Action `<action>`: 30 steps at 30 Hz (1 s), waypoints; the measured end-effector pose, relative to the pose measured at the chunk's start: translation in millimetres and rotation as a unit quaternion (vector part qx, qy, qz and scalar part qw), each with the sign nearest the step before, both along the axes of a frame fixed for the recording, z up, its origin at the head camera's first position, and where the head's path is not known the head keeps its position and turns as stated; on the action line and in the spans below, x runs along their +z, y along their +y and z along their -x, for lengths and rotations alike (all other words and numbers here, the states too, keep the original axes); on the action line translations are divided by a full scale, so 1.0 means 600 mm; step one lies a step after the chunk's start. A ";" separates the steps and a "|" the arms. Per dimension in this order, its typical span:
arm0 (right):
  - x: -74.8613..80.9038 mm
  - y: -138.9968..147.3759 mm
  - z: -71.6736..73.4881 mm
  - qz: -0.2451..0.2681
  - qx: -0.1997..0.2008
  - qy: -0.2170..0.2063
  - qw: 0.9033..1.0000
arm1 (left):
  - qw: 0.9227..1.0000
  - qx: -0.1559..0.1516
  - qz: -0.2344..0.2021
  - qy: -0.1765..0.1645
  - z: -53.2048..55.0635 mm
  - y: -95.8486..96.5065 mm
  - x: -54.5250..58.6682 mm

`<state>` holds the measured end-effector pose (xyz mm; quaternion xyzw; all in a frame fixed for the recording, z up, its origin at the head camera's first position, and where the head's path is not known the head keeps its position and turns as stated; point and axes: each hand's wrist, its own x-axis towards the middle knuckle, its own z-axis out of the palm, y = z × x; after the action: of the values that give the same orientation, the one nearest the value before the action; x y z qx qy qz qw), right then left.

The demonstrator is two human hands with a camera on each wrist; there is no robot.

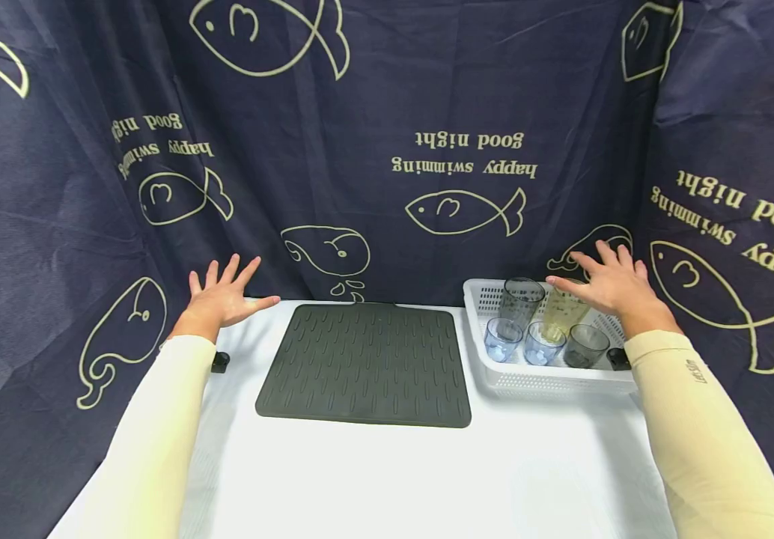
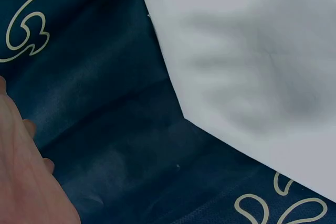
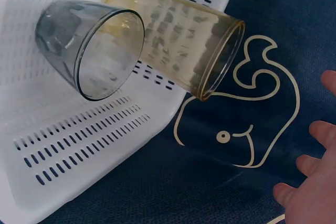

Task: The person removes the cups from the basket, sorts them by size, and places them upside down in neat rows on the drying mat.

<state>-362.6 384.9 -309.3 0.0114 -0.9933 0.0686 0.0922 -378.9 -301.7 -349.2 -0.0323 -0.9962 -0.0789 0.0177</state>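
Note:
My left hand (image 1: pixel 217 301) hovers with fingers spread near the back left corner of the table, left of a dark grey drying mat (image 1: pixel 367 367). Over the back right of a white perforated basket (image 1: pixel 528 379) my right hand (image 1: pixel 612 284) is held out, fingers apart and holding nothing. In the basket stand a tall grey glass (image 1: pixel 520 299), a tall amber glass (image 1: pixel 564 311), two short blue glasses (image 1: pixel 501 340) and a short grey glass (image 1: pixel 585 346). The right wrist view shows the amber glass (image 3: pixel 173 40) beside the short grey glass (image 3: pixel 89 48).
A white table (image 1: pixel 373 479) carries the mat and basket. Behind and at both sides hangs a dark blue curtain (image 1: pixel 373 97) with fish drawings and lettering. In the left wrist view the table corner (image 2: pixel 210 98) meets the curtain.

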 end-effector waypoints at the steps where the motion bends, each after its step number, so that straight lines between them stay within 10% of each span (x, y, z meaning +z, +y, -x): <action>1: 0.000 0.000 0.000 -0.001 0.000 -0.001 1.000 | 1.000 0.000 0.000 -0.001 0.000 0.000 0.000; 30: -0.017 -0.008 0.006 0.000 0.008 -0.019 1.000 | 1.000 0.011 0.001 -0.013 -0.007 0.000 -0.006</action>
<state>-366.0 380.0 -319.4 0.0177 -0.9948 0.0696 0.0725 -374.5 -301.5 -352.6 -0.0204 -0.9967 -0.0784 0.0059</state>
